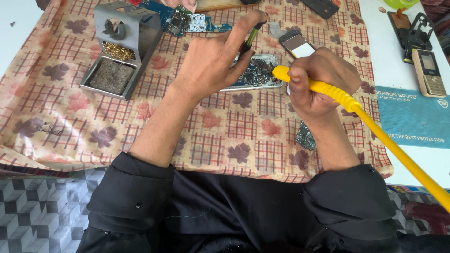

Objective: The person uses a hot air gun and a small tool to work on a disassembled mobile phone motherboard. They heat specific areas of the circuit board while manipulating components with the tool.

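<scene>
My left hand [213, 58] holds a thin green-and-black tool [249, 40] between its fingers, pressed down on an opened phone [255, 72] whose circuit board shows. My right hand [318, 79] grips a yellow soldering iron [328, 89] by its handle, with the tip end pointing at the same phone's right side. The iron's yellow cable [403, 159] runs off to the lower right. Both hands work over a checked cloth with leaf print [225, 131]. The iron's tip is hidden behind my fingers.
A grey soldering stand with sponge and brass wool [119, 47] sits at the upper left. A blue circuit board [183, 21] lies at the top. Another phone [296, 43], a beige keypad phone [429, 72], a blue mat [412, 115] and a loose board [304, 136] lie nearby.
</scene>
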